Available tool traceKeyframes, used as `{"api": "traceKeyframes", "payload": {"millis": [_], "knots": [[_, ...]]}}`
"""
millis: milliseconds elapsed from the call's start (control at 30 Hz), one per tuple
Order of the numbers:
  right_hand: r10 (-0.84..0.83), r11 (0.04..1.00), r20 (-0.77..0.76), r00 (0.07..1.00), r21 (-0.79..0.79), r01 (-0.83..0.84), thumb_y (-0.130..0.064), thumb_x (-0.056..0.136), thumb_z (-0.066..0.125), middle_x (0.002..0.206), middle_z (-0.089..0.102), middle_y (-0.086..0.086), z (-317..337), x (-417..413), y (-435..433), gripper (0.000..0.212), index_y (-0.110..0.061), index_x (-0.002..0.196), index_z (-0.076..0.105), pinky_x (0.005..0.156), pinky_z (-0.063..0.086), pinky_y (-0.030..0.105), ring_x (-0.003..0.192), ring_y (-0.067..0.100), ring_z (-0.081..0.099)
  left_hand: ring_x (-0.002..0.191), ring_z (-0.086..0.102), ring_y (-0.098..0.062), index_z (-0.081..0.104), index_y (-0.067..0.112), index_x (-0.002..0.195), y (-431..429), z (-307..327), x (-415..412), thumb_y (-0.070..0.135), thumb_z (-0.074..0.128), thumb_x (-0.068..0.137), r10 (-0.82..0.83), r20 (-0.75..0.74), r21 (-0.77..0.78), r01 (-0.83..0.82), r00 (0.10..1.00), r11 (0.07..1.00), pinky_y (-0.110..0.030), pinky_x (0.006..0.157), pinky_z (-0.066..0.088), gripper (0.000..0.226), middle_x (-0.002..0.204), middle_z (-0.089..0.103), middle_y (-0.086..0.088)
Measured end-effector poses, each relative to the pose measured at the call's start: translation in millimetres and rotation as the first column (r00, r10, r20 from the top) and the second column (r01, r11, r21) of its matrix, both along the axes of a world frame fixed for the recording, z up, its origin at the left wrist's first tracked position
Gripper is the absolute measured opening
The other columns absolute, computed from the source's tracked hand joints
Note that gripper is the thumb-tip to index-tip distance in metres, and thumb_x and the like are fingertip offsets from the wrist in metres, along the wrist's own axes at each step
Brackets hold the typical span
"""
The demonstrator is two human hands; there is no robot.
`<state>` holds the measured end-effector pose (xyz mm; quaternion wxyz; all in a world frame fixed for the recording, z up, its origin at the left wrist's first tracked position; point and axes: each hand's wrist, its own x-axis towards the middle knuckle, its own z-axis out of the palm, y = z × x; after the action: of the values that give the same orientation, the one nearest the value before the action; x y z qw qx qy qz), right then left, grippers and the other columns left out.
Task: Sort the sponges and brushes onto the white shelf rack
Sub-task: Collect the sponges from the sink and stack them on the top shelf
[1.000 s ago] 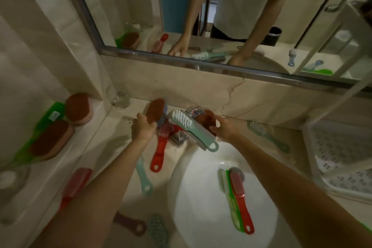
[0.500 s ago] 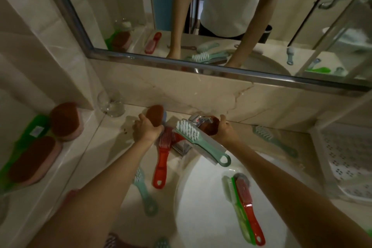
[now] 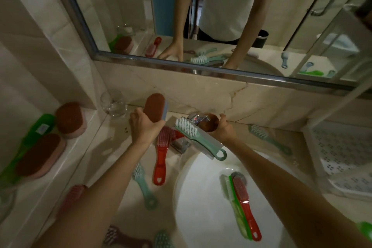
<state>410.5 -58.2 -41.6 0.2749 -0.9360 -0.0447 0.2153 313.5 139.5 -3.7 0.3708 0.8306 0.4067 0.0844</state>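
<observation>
My left hand grips a brown-topped, blue-based sponge, lifted off the counter by the back wall. My right hand grips a second brown sponge behind the faucet. A teal brush lies across the faucet, bristles up. A red brush and a teal brush lie on the counter left of the sink. A red brush and a green brush lie in the basin. The white shelf rack stands at the right.
Two brown-and-pink sponges and a green brush sit on the left ledge. A glass stands in the back corner. Another teal brush lies right of the faucet. More brushes lie at the counter's front.
My left hand has raised its sponge higher off the counter. My right hand has closed round the sponge behind the faucet. The camera has moved in closer.
</observation>
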Motion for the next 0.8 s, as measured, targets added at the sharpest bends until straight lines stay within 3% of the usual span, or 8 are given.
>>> {"api": "traceKeyframes", "payload": {"millis": [167, 367, 467, 567, 633, 700, 800], "knots": [[-0.059, 0.998, 0.085, 0.995, 0.043, 0.056, -0.032, 0.068, 0.077, 0.128, 0.049, 0.018, 23, -3, -22, 0.081, -0.013, 0.132, 0.031, 0.096, 0.048, 0.045, 0.114, 0.036, 0.051, 0.128, 0.035, -0.035, 0.037, 0.001, 0.13, -17, 30, -6, 0.023, 0.07, 0.071, -0.024, 0.059, 0.042, 0.022, 0.998, 0.999, -0.04, 0.105, 0.035, 0.071, 0.135, 0.035, -0.018], [-0.157, 0.974, 0.281, 0.947, 0.203, 0.101, -0.03, 0.074, 0.072, 0.136, 0.037, 0.014, 77, -24, -48, 0.083, -0.014, 0.139, 0.024, 0.1, 0.044, 0.048, 0.121, 0.033, 0.045, 0.121, 0.042, -0.034, 0.039, 0.005, 0.127, -42, 76, -12, 0.023, 0.073, 0.066, -0.061, 0.178, 0.075, 0.049, 0.982, 0.996, -0.042, 0.099, 0.043, 0.072, 0.129, 0.034, -0.014], [-0.227, 0.947, 0.433, 0.872, 0.309, 0.093, -0.027, 0.074, 0.072, 0.132, 0.039, 0.01, 120, -40, -67, 0.075, -0.016, 0.134, 0.028, 0.093, 0.048, 0.038, 0.114, 0.024, 0.047, 0.114, 0.047, -0.029, 0.038, 0.008, 0.123, -72, 113, -10, 0.025, 0.076, 0.065, -0.129, 0.297, 0.058, 0.117, 0.946, 0.991, -0.041, 0.091, 0.047, 0.071, 0.125, 0.038, -0.012], [-0.317, 0.919, 0.54, 0.779, 0.379, 0.111, -0.028, 0.075, 0.072, 0.121, 0.045, 0.008, 172, -53, -93, 0.062, -0.014, 0.122, 0.034, 0.072, 0.046, 0.023, 0.095, 0.015, 0.05, 0.093, 0.052, -0.019, 0.034, 0.012, 0.122, -114, 154, -6, 0.025, 0.076, 0.071, -0.203, 0.426, -0.023, 0.235, 0.882, 0.972, -0.026, 0.067, 0.044, 0.068, 0.117, 0.046, -0.007], [-0.334, 0.923, 0.609, 0.719, 0.366, 0.119, -0.03, 0.077, 0.069, 0.113, 0.045, 0.005, 204, -59, -115, 0.05, -0.015, 0.112, 0.037, 0.061, 0.041, 0.018, 0.085, 0.012, 0.05, 0.091, 0.054, -0.018, 0.031, 0.014, 0.122, -146, 179, -2, 0.026, 0.076, 0.072, -0.247, 0.502, -0.041, 0.308, 0.828, 0.95, -0.017, 0.058, 0.038, 0.068, 0.116, 0.05, -0.007], [-0.353, 0.927, 0.676, 0.647, 0.347, 0.142, -0.031, 0.078, 0.067, 0.105, 0.043, 0.004, 234, -64, -139, 0.044, -0.011, 0.106, 0.04, 0.062, 0.038, 0.024, 0.081, 0.015, 0.047, 0.091, 0.057, -0.018, 0.03, 0.015, 0.123, -179, 202, 2, 0.027, 0.076, 0.072, -0.283, 0.564, -0.039, 0.367, 0.776, 0.929, -0.019, 0.06, 0.04, 0.069, 0.116, 0.052, -0.007], [-0.406, 0.911, 0.738, 0.539, 0.375, 0.173, -0.03, 0.076, 0.067, 0.1, 0.041, 0.005, 273, -68, -178, 0.041, -0.007, 0.101, 0.044, 0.066, 0.039, 0.034, 0.081, 0.021, 0.047, 0.075, 0.051, -0.006, 0.029, 0.014, 0.122, -230, 235, 8, 0.024, 0.076, 0.072, -0.313, 0.642, -0.03, 0.43, 0.7, 0.902, -0.012, 0.056, 0.037, 0.07, 0.112, 0.05, -0.004]]}}
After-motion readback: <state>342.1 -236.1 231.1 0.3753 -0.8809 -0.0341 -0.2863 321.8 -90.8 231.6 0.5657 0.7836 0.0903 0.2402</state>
